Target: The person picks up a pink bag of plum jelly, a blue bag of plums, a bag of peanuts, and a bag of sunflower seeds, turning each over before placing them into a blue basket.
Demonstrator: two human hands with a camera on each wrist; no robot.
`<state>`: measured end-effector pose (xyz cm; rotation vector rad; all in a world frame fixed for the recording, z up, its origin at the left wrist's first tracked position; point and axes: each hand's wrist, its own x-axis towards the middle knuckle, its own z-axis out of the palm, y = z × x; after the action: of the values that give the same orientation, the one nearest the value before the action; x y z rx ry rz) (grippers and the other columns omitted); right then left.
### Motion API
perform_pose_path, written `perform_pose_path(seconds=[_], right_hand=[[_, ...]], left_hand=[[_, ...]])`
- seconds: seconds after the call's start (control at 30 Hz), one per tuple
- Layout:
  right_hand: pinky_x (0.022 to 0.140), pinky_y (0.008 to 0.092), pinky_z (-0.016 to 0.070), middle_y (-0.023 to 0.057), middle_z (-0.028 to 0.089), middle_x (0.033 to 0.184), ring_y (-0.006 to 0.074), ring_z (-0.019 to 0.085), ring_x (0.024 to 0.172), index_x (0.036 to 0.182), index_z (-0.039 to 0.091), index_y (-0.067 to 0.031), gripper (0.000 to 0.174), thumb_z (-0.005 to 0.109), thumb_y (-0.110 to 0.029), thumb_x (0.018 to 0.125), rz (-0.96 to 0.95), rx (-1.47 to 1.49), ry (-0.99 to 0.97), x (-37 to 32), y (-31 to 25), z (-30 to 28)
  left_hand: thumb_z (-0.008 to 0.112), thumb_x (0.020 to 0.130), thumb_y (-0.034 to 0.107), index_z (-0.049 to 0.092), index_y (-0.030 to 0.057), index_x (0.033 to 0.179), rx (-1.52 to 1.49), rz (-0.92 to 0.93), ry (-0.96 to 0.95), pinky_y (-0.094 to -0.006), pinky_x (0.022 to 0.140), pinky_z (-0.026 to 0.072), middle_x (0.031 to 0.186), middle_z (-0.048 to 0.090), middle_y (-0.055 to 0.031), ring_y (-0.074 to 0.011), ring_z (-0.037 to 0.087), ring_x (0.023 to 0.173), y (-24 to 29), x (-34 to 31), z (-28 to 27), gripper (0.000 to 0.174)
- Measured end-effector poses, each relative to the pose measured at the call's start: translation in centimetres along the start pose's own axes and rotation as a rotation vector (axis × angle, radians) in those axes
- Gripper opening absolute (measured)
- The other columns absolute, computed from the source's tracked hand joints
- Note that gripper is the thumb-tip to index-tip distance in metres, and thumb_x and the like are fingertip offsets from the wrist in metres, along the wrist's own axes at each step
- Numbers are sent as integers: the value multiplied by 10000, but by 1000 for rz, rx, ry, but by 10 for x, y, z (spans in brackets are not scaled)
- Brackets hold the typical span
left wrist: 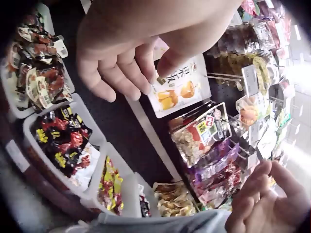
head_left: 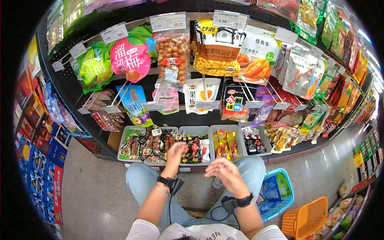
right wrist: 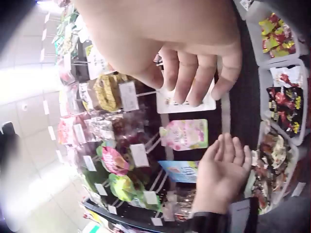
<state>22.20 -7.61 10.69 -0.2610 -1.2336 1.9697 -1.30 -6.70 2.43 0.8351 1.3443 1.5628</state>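
Note:
My left hand [head_left: 176, 155] hovers over the clear bins at the foot of the snack shelf, fingers loosely bent around nothing. Nearest it are black and red snack packets [head_left: 193, 153] in the middle bin and dark brown wrapped snacks [head_left: 154, 146] to their left. My right hand [head_left: 225, 173] is held above my lap, palm turned inward and fingers relaxed, also without anything in it. Just beyond it, yellow and red packets [head_left: 226, 145] fill another bin. In the left wrist view, the fingers overlap a white pouch with orange fruit printed on it [left wrist: 176, 92].
Bags hang on hooks above the bins, among them a yellow seed bag [head_left: 218, 48] and a blue pouch [head_left: 135, 105]. A blue basket [head_left: 289, 202] holding some packages stands by my right knee, with an orange basket [head_left: 308, 216] beside it.

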Motion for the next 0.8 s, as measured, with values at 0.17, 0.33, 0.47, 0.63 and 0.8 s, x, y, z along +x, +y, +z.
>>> perform_pose_path(seconds=[0.17, 0.33, 0.47, 0.63, 0.8], right_hand=[[836, 362, 489, 161, 598, 1100, 247, 618, 962, 1225, 452, -7, 419, 561, -257, 906, -146, -131, -159, 44, -74, 34], [906, 333, 451, 150, 522, 1252, 236, 559, 1099, 1281, 426, -15, 452, 574, -200, 896, -237, -195, -40, 100, -91, 51], [968, 350, 408, 151, 447, 1339, 252, 496, 1185, 1307, 407, -10, 499, 600, -177, 878, -266, -79, 21, 145, -79, 52], [998, 381, 372, 187, 422, 1355, 294, 458, 1216, 1331, 365, 12, 565, 613, -163, 855, -500, -531, 194, 199, -71, 64], [904, 370, 444, 225, 488, 1274, 302, 513, 1137, 1318, 371, 17, 599, 639, -206, 831, -540, -613, 222, 236, -62, 62]], left_hand=[[532, 928, 187, 533, 56, 1119, -31, 356, 21, -237, 737, 457, 997, 610, -46, -111, 578, 844, 83, 9, 14, 231], [513, 917, 128, 472, 25, 1201, -52, 690, 136, -299, 834, 475, 1146, 533, -80, -152, 562, 961, 164, 15, 18, 305], [544, 916, 178, 426, 5, 1276, -11, 813, 252, -313, 943, 410, 1271, 479, -116, -196, 506, 1123, 203, 40, 13, 417], [638, 842, 300, 385, -45, 1306, 195, 721, 308, -349, 978, 381, 1301, 462, -217, -278, 484, 1169, 221, 74, 12, 631], [668, 813, 387, 388, -67, 1308, 362, 613, 256, -332, 940, 401, 1255, 503, -226, -254, 512, 1128, 226, 86, 10, 728]])
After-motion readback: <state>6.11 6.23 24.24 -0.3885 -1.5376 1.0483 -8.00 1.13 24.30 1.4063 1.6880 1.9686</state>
